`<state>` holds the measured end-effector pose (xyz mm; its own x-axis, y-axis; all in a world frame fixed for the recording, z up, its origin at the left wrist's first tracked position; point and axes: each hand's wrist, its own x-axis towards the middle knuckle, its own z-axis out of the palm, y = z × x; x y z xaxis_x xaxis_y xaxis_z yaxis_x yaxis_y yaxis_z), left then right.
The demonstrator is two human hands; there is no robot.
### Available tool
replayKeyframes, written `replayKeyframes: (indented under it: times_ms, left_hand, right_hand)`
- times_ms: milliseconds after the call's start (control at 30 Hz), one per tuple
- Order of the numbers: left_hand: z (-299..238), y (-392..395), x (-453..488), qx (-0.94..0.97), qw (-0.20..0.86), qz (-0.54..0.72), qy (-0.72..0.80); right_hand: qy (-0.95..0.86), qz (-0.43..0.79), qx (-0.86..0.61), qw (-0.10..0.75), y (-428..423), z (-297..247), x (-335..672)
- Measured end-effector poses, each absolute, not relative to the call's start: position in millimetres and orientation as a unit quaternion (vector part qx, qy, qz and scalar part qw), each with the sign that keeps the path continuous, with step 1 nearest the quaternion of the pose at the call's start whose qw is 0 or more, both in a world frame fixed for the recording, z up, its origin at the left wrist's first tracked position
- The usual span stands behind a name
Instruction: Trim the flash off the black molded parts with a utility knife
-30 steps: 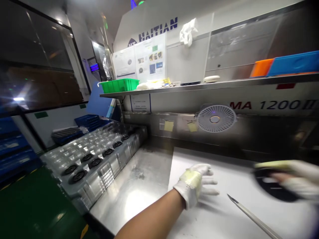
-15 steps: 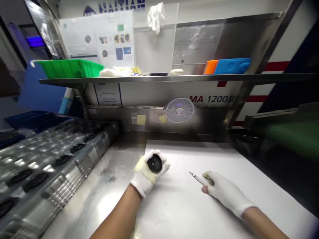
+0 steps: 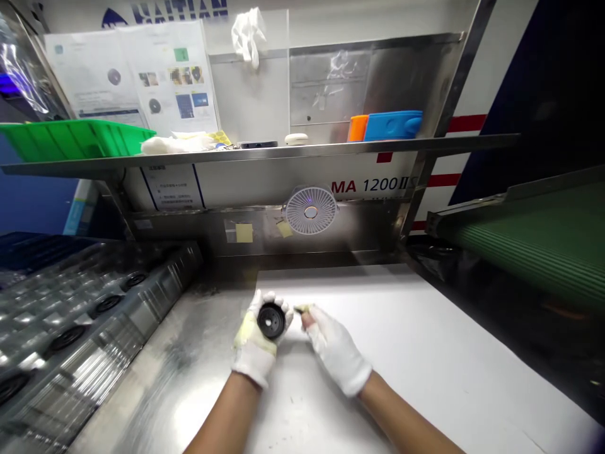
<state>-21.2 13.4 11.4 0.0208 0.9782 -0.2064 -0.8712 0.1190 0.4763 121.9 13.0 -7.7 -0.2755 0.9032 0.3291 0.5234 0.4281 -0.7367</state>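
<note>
Our left hand (image 3: 258, 343) grips a black disc (image 3: 271, 320) above the mat's (image 3: 401, 328) left edge, disc face toward us. Our right hand (image 3: 335, 350) is pinched closed just beside the disc; we cannot tell what it pinches. Tray (image 3: 70, 328) at the worktop's left edge.

"HAITIAN" on machine housing (image 3: 331, 19), "MA 1200II" on machine panel (image 3: 368, 185)
</note>
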Motion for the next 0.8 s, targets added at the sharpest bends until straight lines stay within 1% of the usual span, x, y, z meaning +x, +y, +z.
replayKeyframes:
  times_ms: [67,200,467,667,800]
  left_hand:
    - [3,8,-22,0.126,0.699,0.660,0.245]
    - [0,0,-22,0.162,0.695,0.670,0.205]
    - [7,-9,-12,0.181,0.659,0.696,0.220]
    - [9,-9,-12,0.152,0.624,0.726,0.246]
    - [6,-6,-13,0.129,0.605,0.744,0.253]
  right_hand:
    - [-0.768,0.272,-0.445,0.372,-1,-15,115]
    - [-0.759,0.293,-0.469,0.344,-10,-22,110]
    - [-0.752,0.274,-0.500,0.330,-13,-23,105]
    - [-0.766,0.262,-0.504,0.300,-21,-23,97]
    - [-0.779,0.264,-0.484,0.299,-29,-21,90]
